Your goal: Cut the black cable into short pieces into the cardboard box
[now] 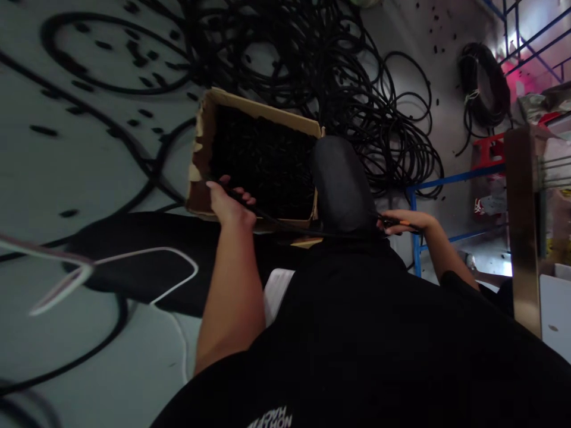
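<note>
My left hand (232, 205) is at the near left corner of an open cardboard box (263, 106), its fingers closed round a black cable (281, 224). The cable runs right from this hand, past the box's near edge toward my raised dark-clad knee (343, 184). Beyond the knee, my right hand (408, 220) is closed on a slim tool with black and orange handles (404, 223); its working end is too dark to make out. Many short black pieces (263, 160) fill the box.
Loose coils of black cable (392, 142) sprawl over the floor behind the box, with short black pieces (43, 130) scattered around. A white cord (173, 249) crosses my leg at left. To the right stand a blue metal frame (417, 238) and a bound cable coil (484, 86).
</note>
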Demonstrator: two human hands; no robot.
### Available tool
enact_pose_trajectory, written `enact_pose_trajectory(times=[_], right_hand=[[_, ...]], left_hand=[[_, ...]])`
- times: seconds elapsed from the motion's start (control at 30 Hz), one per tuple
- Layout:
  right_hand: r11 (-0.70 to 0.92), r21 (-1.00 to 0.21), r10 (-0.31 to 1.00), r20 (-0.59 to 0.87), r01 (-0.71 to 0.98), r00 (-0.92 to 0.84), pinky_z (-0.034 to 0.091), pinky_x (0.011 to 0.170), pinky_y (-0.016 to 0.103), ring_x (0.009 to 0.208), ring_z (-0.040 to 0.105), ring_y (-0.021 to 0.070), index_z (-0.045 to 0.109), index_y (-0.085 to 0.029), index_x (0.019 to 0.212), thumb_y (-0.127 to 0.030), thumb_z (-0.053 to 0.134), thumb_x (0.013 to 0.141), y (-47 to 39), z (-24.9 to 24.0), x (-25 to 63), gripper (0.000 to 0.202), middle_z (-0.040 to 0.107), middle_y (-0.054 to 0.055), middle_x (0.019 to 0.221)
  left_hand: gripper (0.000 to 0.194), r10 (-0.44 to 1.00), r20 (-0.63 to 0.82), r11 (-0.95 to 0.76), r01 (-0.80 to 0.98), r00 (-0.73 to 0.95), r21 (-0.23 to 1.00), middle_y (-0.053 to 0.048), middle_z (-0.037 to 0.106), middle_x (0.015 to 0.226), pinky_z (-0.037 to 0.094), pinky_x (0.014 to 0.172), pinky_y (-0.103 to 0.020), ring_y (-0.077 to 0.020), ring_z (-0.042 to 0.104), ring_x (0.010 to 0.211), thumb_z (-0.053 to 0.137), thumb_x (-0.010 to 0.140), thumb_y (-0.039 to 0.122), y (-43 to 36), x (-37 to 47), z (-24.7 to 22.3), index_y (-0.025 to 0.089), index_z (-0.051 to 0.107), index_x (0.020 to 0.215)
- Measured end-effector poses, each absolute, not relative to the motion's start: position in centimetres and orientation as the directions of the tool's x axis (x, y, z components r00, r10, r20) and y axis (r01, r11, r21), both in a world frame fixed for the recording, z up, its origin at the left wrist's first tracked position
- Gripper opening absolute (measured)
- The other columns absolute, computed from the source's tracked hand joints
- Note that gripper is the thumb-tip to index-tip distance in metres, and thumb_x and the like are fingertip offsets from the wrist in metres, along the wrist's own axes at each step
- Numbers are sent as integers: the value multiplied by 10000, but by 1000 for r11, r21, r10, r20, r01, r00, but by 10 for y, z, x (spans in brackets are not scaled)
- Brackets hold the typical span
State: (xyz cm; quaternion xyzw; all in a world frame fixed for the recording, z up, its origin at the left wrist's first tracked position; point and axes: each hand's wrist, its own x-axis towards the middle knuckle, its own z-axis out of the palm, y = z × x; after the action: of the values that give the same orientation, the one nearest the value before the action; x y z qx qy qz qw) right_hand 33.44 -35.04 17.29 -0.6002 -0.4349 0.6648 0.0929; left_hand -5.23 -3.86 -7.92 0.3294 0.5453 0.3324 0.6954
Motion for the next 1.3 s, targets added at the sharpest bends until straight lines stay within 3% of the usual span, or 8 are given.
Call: enact_pose_trajectory(times=[0.17, 0.3, 0.4, 0.5, 0.7, 0.83, 1.03, 1.3], right_hand=[[-516, -827, 805, -557, 224, -202, 729, 980, 369, 1036, 827, 213, 779, -202, 1376, -550, 969, 1079, -330, 148, 306, 495, 847, 101, 1288], [-462, -882, 844, -471, 98, -257, 742, 978, 335, 1004, 814, 179, 764, -194, 1405, -437, 956, 1110, -280, 129, 275, 428, 835, 76, 1274], [-466, -884, 852, -454, 17, -259, 730, 925, 266, 990, 800, 156, 756, -203, 1340, -316, 935, 1130, -230, 100, 243, 298, 821, 40, 1194], [-543, -838, 814, -542, 57, -210, 678, 827, 185, 915, 763, 120, 737, -209, 1233, -166, 888, 1145, -178, 67, 211, 180, 776, -16, 1052], [-683, -667, 683, -727, 299, -63, 504, 632, 153, 697, 643, 95, 655, -216, 1061, 23, 874, 1082, -103, 25, 181, 325, 671, -96, 821], [-672, -644, 661, -744, 366, -97, 494, 638, 168, 687, 633, 109, 650, -217, 1014, 34, 858, 1099, -92, 17, 182, 337, 663, -93, 771], [-637, -686, 685, -713, 351, -151, 518, 659, 153, 746, 665, 101, 675, -198, 1062, -17, 843, 1160, -90, 4, 182, 266, 689, -68, 835], [-414, -704, 789, -593, 577, -158, 458, 669, 193, 685, 621, 95, 648, -205, 1034, -127, 804, 1245, -95, 1, 181, 274, 662, -72, 811]], left_hand=[[155, 750, -659, 644, -287, 56, 709, 11, 561, 822, 499, 709, -238, -157, 528, 720, 684, 1223, 400, -52, -34, -52, 262, 636, 1172], [116, 712, -692, 696, -262, 124, 669, 33, 632, 810, 418, 621, -203, -131, 532, 659, 559, 1330, 229, -60, -30, -35, 269, 635, 1253], [175, 710, -691, 698, -267, 135, 665, 30, 606, 787, 345, 560, -189, -99, 472, 611, 684, 1299, 289, -63, -28, -30, 216, 699, 1140], [259, 723, -667, 684, -319, 178, 657, 3, 657, 824, 447, 585, -187, -104, 565, 642, 875, 1190, 408, -66, -28, -29, 214, 747, 1075], [481, 752, -605, 650, -141, 262, 747, 44, 675, 739, 331, 473, -189, -88, 457, 510, 1080, 1054, 495, -73, -30, -34, 247, 670, 1016], [560, 747, -619, 649, -65, 242, 758, 60, 682, 705, 310, 471, -169, -71, 443, 482, 1103, 1039, 392, -75, -32, -39, 255, 567, 948], [462, 725, -626, 639, 62, 287, 767, 57, 665, 639, 284, 460, -188, -82, 432, 450, 1096, 981, 318, -77, -36, -46, 234, 645, 917], [572, 761, -586, 591, 75, 280, 803, 49, 623, 668, 274, 526, -219, -96, 424, 486, 1153, 992, 459, -74, -41, -67, 244, 629, 910]])
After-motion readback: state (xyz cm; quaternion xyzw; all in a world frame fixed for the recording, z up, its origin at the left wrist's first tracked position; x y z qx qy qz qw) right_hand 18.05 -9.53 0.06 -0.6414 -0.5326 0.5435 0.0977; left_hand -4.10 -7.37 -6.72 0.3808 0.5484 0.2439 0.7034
